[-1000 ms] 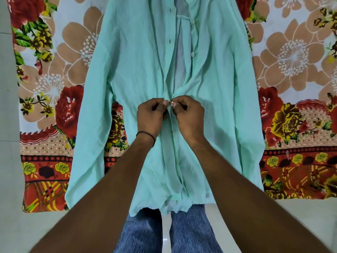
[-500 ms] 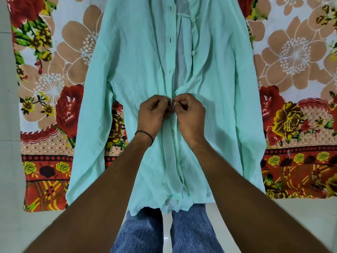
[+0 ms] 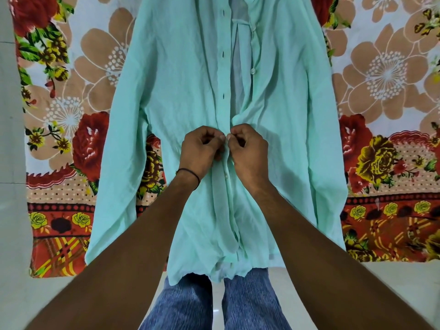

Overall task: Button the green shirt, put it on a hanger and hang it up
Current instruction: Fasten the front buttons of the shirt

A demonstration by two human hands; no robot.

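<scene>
The mint green shirt [image 3: 181, 96] lies flat on a floral sheet, collar away from me, hem over my knees. Its front is closed below my hands, where one fastened button shows, and gapes open above them. My left hand [image 3: 202, 151] pinches the buttonhole placket at mid-shirt. My right hand [image 3: 248, 148] pinches the button-side edge right against it, thumbs nearly touching. Two loose white buttons [image 3: 252, 71] and several empty buttonholes [image 3: 223, 96] run up the open part. No hanger is in view.
The floral sheet [image 3: 71, 115] with red, tan and yellow flowers covers the floor under the shirt. Pale floor tiles [image 3: 12, 139] show at the left and along the near edge. My knees in blue trousers [image 3: 247, 301] are at the bottom centre.
Both hands stay at the same button level, working the two plackets together. They have shifted very slightly upward; the shirt has barely moved.
</scene>
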